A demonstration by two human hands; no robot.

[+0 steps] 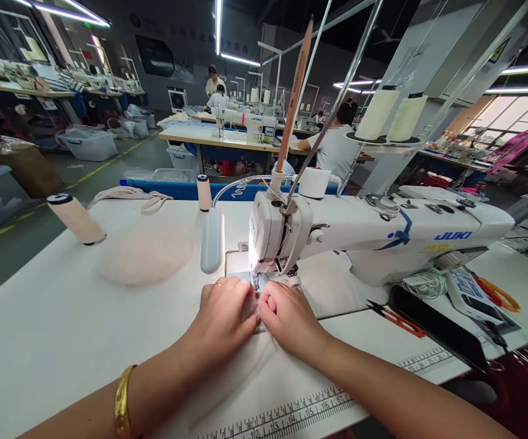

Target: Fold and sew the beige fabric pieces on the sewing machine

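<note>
Presently I see the left hand (228, 309) and right hand (292, 314) curled nearly closed, pinching pale cloth (259, 356) at six o'clock from the sewing machine (355, 222), probably to keep it flat.

Matt cloth (332, 291), smooth sewing machine (360, 221)

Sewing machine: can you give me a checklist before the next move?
1. Fabric held: ok, the left hand seems to pinch it; the right hand's grip is unclear.
2. Lamp on: ok, glowing.
3. Hands well clear of the needle area: not ok, I'd say; both are very close.
4. Needle threaded: cannot tell, too small.
5. Snips out of the way: ok, off to the right.
</note>
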